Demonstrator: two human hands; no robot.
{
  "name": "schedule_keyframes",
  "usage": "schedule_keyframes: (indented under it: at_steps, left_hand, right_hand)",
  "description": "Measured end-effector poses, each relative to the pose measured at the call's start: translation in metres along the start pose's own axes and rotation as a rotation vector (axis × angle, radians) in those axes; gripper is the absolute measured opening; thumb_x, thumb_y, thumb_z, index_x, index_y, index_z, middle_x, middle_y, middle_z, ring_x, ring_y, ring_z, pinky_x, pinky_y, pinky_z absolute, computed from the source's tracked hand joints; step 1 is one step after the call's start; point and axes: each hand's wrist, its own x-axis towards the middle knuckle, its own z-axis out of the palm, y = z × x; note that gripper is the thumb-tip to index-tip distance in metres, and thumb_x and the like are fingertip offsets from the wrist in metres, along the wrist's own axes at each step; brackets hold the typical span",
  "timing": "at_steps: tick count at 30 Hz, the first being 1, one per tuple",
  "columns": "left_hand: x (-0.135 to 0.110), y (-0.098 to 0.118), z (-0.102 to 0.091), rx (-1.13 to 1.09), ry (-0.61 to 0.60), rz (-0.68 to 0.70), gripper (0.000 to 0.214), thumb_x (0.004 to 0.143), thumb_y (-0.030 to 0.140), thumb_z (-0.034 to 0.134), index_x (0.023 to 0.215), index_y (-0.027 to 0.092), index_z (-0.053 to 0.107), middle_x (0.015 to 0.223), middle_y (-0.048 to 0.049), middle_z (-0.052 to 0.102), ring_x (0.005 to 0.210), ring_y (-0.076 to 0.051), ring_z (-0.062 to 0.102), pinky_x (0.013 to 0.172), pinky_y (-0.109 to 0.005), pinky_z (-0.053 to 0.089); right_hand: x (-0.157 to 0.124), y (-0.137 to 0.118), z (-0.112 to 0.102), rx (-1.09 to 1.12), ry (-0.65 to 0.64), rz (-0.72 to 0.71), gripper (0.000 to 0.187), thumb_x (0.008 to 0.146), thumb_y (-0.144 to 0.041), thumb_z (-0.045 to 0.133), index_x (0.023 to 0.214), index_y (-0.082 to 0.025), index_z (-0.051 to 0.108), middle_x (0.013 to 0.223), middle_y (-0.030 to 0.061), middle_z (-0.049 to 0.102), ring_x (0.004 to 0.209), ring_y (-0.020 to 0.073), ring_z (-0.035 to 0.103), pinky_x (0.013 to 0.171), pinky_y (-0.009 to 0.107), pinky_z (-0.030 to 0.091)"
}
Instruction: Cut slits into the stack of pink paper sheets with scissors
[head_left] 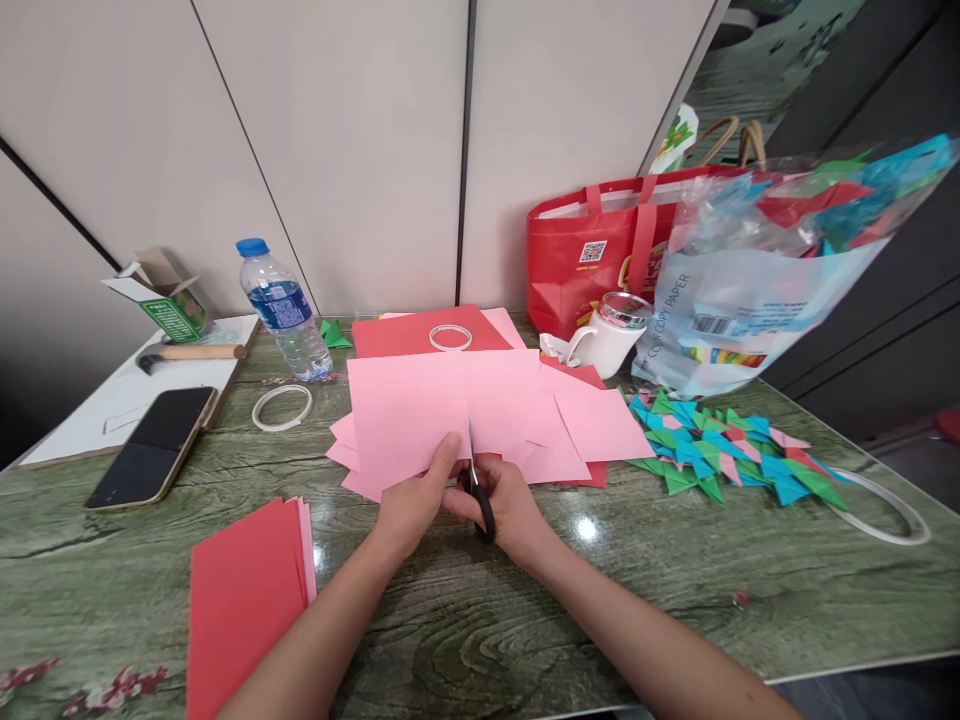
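Observation:
My left hand [417, 497] pinches the near edge of a pink sheet of paper [409, 405], thumb on top. Closed around the black handles of a pair of scissors [484, 505] is my right hand [514, 505]. The scissor blades point away from me and lie across the sheet near its middle, where a cut line runs up from the near edge. More pink paper pieces [611, 425] lie under and to the right of the sheet. Behind it are red sheets [390, 333] with a roll of tape [450, 338] on them.
At front left lies a stack of red and pink paper [244, 600]. Left stand a phone [154, 445], a hammer [191, 352], a water bottle [281, 310] and another tape roll [282, 408]. Right are a white mug [604, 340], a red bag [559, 255], a plastic bag [720, 320] and folded paper pieces [720, 450].

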Motion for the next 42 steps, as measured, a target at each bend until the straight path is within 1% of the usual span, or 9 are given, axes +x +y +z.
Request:
schedule_keyframes:
  at_steps: [6,10,17,19,23,27,31,37,42]
  left_hand:
    - [0.001,-0.001,0.001,-0.033,0.009,-0.003,0.044,0.062,0.057,0.055,0.077,0.018,0.068,0.072,-0.0079,0.068,0.085,-0.024,0.060,0.075,-0.031,0.045]
    - [0.001,-0.001,0.000,-0.032,-0.010,-0.025,0.045,0.061,0.057,0.055,0.077,0.017,0.068,0.072,-0.0078,0.068,0.083,-0.024,0.061,0.073,-0.030,0.045]
    - [0.002,-0.002,0.001,-0.017,-0.011,-0.017,0.042,0.063,0.057,0.054,0.075,0.018,0.068,0.071,-0.0069,0.068,0.084,-0.025,0.060,0.075,-0.031,0.045]
    - [0.001,-0.003,0.001,-0.020,-0.010,-0.004,0.040,0.063,0.056,0.055,0.073,0.019,0.068,0.071,-0.0067,0.068,0.086,-0.024,0.060,0.075,-0.031,0.045]
    - [0.001,-0.007,0.003,-0.035,0.009,0.065,0.036,0.064,0.052,0.056,0.073,0.019,0.067,0.068,-0.0064,0.068,0.092,-0.024,0.058,0.080,-0.031,0.043]
    - [0.000,-0.010,0.006,-0.048,0.005,0.068,0.037,0.065,0.052,0.054,0.073,0.019,0.067,0.072,-0.0062,0.068,0.091,-0.022,0.058,0.081,-0.030,0.043]
    - [-0.001,-0.008,0.006,-0.050,-0.025,0.081,0.039,0.066,0.055,0.053,0.070,0.018,0.066,0.069,-0.0058,0.067,0.092,-0.022,0.058,0.084,-0.030,0.042]
    - [0.000,-0.008,0.006,-0.079,-0.026,0.054,0.040,0.065,0.055,0.053,0.071,0.017,0.066,0.074,-0.0060,0.068,0.092,-0.021,0.057,0.087,-0.029,0.039]
    - [0.002,-0.011,0.006,-0.119,-0.017,0.096,0.038,0.064,0.052,0.056,0.078,0.018,0.066,0.085,-0.0064,0.067,0.094,-0.022,0.056,0.085,-0.029,0.040]
  right_hand:
    - [-0.001,-0.001,0.001,0.013,0.004,0.013,0.028,0.056,-0.030,0.070,0.065,-0.016,0.048,0.045,-0.0063,0.048,0.041,0.0067,0.040,0.040,0.019,0.032]
    - [-0.001,-0.001,0.001,0.020,0.002,0.028,0.029,0.056,-0.031,0.070,0.068,-0.015,0.050,0.045,-0.0061,0.048,0.040,0.0073,0.042,0.040,0.019,0.032]
    - [0.000,0.000,0.000,0.021,-0.018,0.064,0.030,0.056,-0.035,0.069,0.069,-0.015,0.051,0.042,-0.0065,0.047,0.037,0.0079,0.042,0.039,0.019,0.029]
    - [0.000,-0.001,0.000,0.022,-0.010,0.052,0.030,0.056,-0.035,0.069,0.069,-0.015,0.051,0.042,-0.0063,0.048,0.038,0.0078,0.042,0.039,0.019,0.030]
    - [0.000,-0.002,-0.002,0.002,0.002,0.005,0.026,0.057,-0.030,0.070,0.065,-0.014,0.051,0.046,-0.0049,0.048,0.042,0.0072,0.041,0.041,0.019,0.030]
    - [0.001,-0.002,-0.003,-0.031,0.006,-0.002,0.023,0.058,-0.029,0.069,0.063,-0.013,0.053,0.047,-0.0033,0.049,0.044,0.0079,0.042,0.041,0.019,0.031]
    - [0.002,-0.002,-0.004,-0.039,0.002,-0.012,0.021,0.059,-0.028,0.068,0.062,-0.012,0.055,0.046,-0.0029,0.049,0.044,0.0078,0.042,0.042,0.019,0.032]
    - [0.001,-0.004,-0.003,-0.046,0.009,0.008,0.023,0.059,-0.030,0.068,0.066,-0.011,0.058,0.044,-0.0040,0.047,0.041,0.0071,0.039,0.040,0.019,0.030]
    - [0.000,-0.003,-0.003,-0.026,0.015,0.013,0.024,0.059,-0.032,0.068,0.060,-0.013,0.052,0.043,-0.0042,0.047,0.040,0.0072,0.039,0.039,0.019,0.030]
